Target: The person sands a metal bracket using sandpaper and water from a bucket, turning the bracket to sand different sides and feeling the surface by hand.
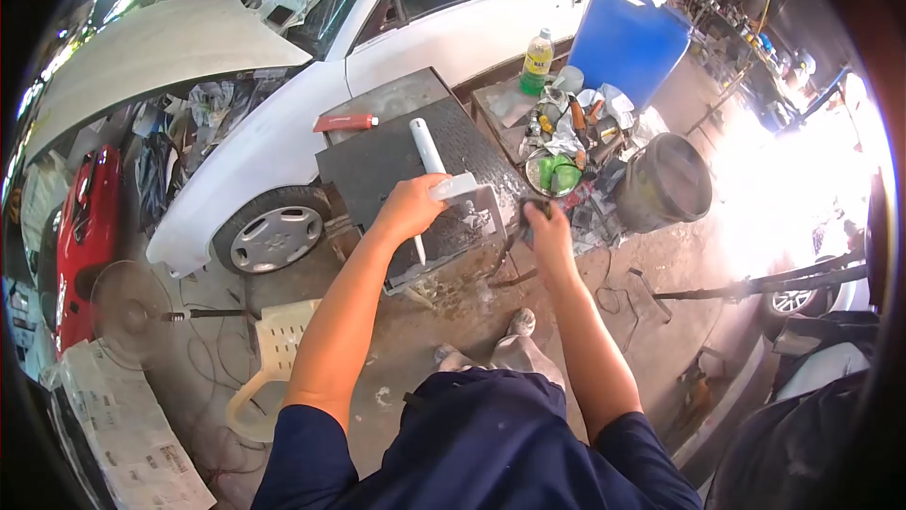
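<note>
Evidently — left hand (412, 210), fingers clamped on pale piece (457, 186), right hand (552, 232), fingers round dark object (534, 211), white car (472, 24)

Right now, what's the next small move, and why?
Probably shift the right hand slightly toward the pale part: the left hand grips that part above the dark tabletop, while the right holds a small dark item off to its side.
</note>
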Demonstrator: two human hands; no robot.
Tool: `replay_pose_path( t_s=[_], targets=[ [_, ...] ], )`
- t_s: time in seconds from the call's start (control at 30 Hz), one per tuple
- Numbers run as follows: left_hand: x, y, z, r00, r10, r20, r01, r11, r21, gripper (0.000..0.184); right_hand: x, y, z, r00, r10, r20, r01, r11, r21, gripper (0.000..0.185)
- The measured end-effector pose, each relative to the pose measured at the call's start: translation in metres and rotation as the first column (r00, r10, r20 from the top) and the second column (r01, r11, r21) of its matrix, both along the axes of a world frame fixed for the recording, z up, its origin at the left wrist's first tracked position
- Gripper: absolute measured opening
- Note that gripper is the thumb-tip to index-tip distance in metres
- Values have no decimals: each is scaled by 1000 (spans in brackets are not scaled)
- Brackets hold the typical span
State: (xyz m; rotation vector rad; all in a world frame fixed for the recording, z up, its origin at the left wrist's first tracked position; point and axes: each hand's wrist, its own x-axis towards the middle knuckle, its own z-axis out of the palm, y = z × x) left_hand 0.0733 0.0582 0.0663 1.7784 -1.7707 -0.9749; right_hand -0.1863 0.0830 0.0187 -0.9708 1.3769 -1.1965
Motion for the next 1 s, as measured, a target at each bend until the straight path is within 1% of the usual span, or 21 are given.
replay_pose_path(
  t_s=[0.03,0.07,0.1,0.2,0.3,0.4,0.43,0.47,0.5,0.53,0.57,0.6,0.63,0.67,0.7,0.73,0.8,0.83,0.87,0.9,1.0],
  targets=[
    [-3,0,2,998,59,14,-59,998,-32,44,-17,-31,-7,941,51,-334,-62,998,-25,31],
    [-6,2,0,994,107,34,-105,993,-55,43,-32,-53,-23,776,75,-626,-115,993,-24,32],
    [-7,3,-3,991,133,18,-132,990,-56,41,-40,-64,-48,823,141,-550,-179,984,-16,38],
    [-12,5,-4,991,132,27,-130,988,-86,41,-53,-83,-65,722,304,-622,-353,935,47,38],
    [-15,1,-11,990,119,77,-105,980,-170,40,-55,-72,-15,720,470,-511,-409,882,234,39],
    [-15,-6,-26,990,113,89,-94,976,-196,37,-67,-58,-14,765,474,-437,-425,880,212,32],
    [-16,-7,-27,989,114,98,-93,977,-192,37,-74,-60,-28,786,480,-390,-431,877,213,33],
    [-17,-5,-29,988,115,107,-94,978,-187,37,-82,-62,-43,720,384,-578,-452,891,29,33],
    [-18,-3,-28,986,117,117,-95,979,-181,36,-84,-62,-42,643,243,-726,-493,857,-150,34],
    [-18,-2,-27,984,121,133,-101,983,-150,37,-86,-61,-42,563,68,-824,-549,776,-311,34],
    [-18,-1,-26,981,128,148,-111,986,-121,37,-91,-59,-42,601,85,-795,-507,809,-297,36],
    [-19,2,-22,977,134,163,-122,989,-87,37,-83,-55,-22,668,240,-705,-484,859,-166,35],
    [-21,6,-17,963,128,236,-90,982,-163,35,-73,-50,-3,725,370,-580,-469,883,-23,34],
    [-23,8,-13,943,123,310,-49,970,-236,32,-62,-46,10,773,467,-429,-462,878,122,33],
    [-25,9,-11,915,125,383,-2,952,-306,30,-52,-47,16,735,482,-477,-500,860,98,31],
    [-22,1,-18,858,69,509,148,916,-373,28,-40,-50,24,733,502,-459,-507,853,124,30],
    [-12,-26,-38,675,5,738,450,790,-417,25,-16,-61,37,728,541,-421,-518,836,178,30],
    [-21,-33,-41,797,118,592,235,843,-485,24,-5,-67,35,701,506,-503,-529,842,109,30],
    [-42,-43,-48,871,250,423,0,861,-508,24,4,-72,32,669,464,-580,-545,837,41,31],
    [-57,-48,-53,888,391,242,-238,841,-485,24,9,-75,28,634,416,-652,-566,824,-24,32],
    [-69,-41,-43,819,417,394,-238,872,-428,27,10,-79,24,550,453,-702,-608,793,37,35]
  ],
)
